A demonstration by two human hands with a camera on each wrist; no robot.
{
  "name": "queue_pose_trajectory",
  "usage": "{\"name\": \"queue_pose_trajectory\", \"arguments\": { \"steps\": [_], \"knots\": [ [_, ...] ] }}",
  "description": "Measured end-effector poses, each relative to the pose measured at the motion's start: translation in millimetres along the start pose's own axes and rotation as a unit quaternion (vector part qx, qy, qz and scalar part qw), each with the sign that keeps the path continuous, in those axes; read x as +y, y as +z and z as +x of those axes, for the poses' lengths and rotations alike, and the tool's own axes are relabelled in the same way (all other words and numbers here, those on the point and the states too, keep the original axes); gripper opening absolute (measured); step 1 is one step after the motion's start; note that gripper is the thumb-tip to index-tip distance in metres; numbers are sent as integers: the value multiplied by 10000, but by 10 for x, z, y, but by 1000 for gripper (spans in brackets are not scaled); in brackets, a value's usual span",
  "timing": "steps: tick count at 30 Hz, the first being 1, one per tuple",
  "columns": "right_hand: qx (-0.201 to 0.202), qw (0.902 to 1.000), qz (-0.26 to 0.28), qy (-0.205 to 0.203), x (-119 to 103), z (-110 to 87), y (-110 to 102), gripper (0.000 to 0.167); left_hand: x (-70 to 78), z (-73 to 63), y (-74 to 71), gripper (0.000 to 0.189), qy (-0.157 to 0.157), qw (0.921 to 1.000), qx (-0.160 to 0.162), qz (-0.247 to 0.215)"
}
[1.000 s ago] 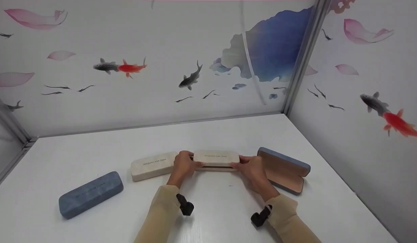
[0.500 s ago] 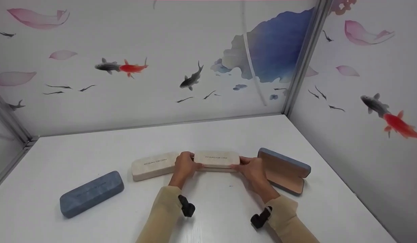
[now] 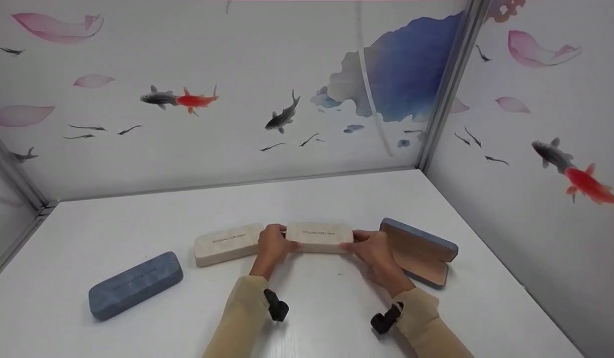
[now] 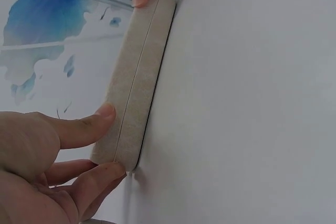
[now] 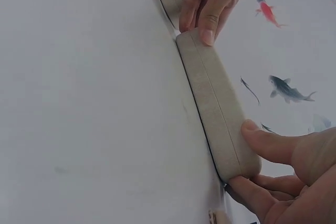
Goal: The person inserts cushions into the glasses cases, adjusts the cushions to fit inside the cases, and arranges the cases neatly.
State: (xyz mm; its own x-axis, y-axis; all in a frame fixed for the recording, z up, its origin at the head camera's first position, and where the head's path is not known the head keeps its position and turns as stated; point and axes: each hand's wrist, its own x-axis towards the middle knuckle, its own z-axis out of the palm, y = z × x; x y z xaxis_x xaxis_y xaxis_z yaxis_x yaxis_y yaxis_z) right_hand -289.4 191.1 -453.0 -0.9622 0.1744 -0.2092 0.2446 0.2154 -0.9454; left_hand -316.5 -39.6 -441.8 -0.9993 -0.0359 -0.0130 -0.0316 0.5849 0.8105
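Observation:
A beige glasses case [image 3: 319, 237] with dark lettering on its lid lies at the middle of the table, its lid down. My left hand [image 3: 274, 247] grips its left end, and my right hand [image 3: 377, 251] grips its right end. In the left wrist view the left thumb [image 4: 92, 128] rests on the lid's front and the fingertips touch the end of the case. Only a thin seam shows between lid and base. From the right wrist, the right thumb [image 5: 265, 141] presses the lid, with fingers at the lower end.
A second beige glasses case [image 3: 227, 243], closed, lies just left of my left hand. Farther left is a closed blue glasses case [image 3: 136, 286]. Right of my right hand stands a blue case [image 3: 421, 251] with its lid up and brown lining showing. Printed walls border the white table [image 3: 187, 318].
The gap at the front of the held beige case has closed as its lid came down. Both hands keep their places at its ends. The other cases have not moved.

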Motion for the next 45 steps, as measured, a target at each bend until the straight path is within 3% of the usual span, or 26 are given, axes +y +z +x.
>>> {"name": "queue_pose_trajectory", "arguments": {
  "steps": [6,13,20,25,31,40,45],
  "knots": [
    [-204,9994,-280,-26,-22,23,-40,51,-7,-37,5,52,237,9996,115,-84],
    [-527,9984,-19,215,-98,-19,-35,62,-3,-85,-63,51,281,9989,171,-330],
    [-759,9959,-483,105,-182,-120,-90,64,41,-137,-177,51,-78,9952,-162,-959],
    [-814,9943,-687,-44,-269,-203,-156,64,146,-194,-235,50,73,9934,-310,-1104],
    [-591,9904,-1068,-650,-322,-278,-229,55,280,-274,-254,44,495,9945,-249,-891],
    [-181,9927,-812,-878,-307,-460,-473,47,490,-416,-214,40,1003,9892,-398,-989],
    [39,9857,-1162,-1218,-252,-622,-622,48,601,-505,-167,36,1159,9871,-385,-1037]
  ]
}}
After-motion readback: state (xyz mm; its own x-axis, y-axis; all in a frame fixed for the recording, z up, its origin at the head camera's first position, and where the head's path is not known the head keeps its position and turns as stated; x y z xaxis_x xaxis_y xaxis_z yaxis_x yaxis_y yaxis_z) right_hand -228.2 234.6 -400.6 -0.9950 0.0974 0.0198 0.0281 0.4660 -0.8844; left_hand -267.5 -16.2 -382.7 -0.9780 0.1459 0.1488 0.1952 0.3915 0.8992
